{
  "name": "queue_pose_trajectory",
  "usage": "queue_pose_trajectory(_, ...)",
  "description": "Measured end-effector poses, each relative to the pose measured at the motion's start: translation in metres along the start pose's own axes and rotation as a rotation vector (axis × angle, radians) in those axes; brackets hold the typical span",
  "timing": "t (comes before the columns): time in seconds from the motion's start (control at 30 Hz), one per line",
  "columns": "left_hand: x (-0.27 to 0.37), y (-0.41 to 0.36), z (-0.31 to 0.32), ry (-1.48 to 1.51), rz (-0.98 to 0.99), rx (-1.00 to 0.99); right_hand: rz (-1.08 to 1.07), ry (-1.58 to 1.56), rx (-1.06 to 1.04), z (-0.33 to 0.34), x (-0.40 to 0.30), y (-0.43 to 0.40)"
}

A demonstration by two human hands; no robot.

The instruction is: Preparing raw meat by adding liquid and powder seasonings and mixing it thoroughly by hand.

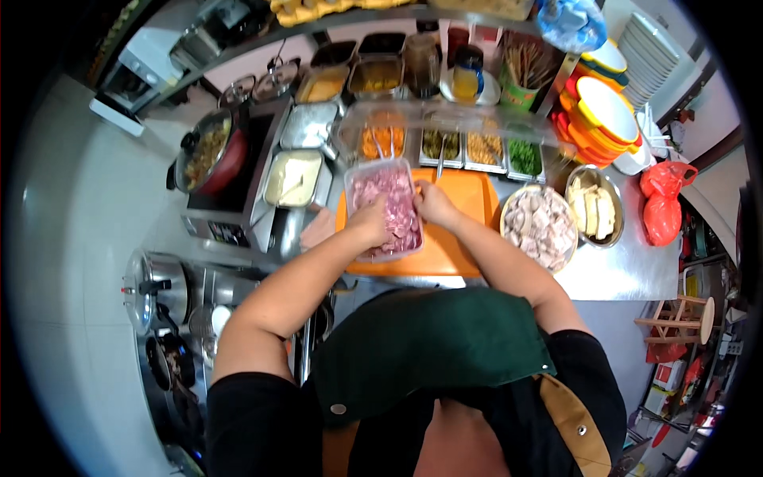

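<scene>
A clear plastic container (390,257) of raw pinkish-red sliced meat (398,206) sits tilted over an orange cutting board (456,253). My left hand (372,225) reaches into it, fingers down on the meat; the fingertips are partly hidden, so I cannot tell whether they grip any. At the container's right rim, my right hand (436,204) has hold of the edge. A round bowl of pale meat chunks (538,226) stands to the right of the board. Beside that bowl is a metal bowl with pale yellow blocks (591,208).
Metal trays of shredded orange food (381,142) and chopped greens (524,156) line the back, under a clear cover. A red pot (217,158) stands on the left cooker. Stacked orange bowls (599,119) and a red plastic bag (661,203) are at right. A pressure cooker (158,289) stands lower left.
</scene>
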State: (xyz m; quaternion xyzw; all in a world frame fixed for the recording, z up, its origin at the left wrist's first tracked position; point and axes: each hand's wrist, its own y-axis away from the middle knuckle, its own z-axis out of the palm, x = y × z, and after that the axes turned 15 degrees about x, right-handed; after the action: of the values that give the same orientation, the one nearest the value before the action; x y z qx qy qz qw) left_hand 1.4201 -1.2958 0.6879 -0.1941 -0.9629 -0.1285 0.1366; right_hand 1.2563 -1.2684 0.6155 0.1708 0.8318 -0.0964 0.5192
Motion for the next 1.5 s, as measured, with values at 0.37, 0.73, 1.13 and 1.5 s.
queue_pose_trajectory(0.37,0.016,-0.028,0.029,-0.549,0.532,-0.408,-0.067,0.151,0.074,0.000,-0.004,0.005)
queue_pose_trajectory(0.73,0.015,-0.066,0.011,-0.206,0.068,-0.063,-0.180,0.239,0.105,0.009,0.000,0.008)
queue_pose_trajectory(1.13,-0.006,-0.056,0.003,-0.337,0.498,-0.459,-0.142,0.177,0.080,0.000,-0.001,0.005)
queue_pose_trajectory(1.5,-0.022,-0.080,0.049,-0.045,-0.191,-0.012,-0.103,0.153,0.055,0.004,-0.010,0.006)
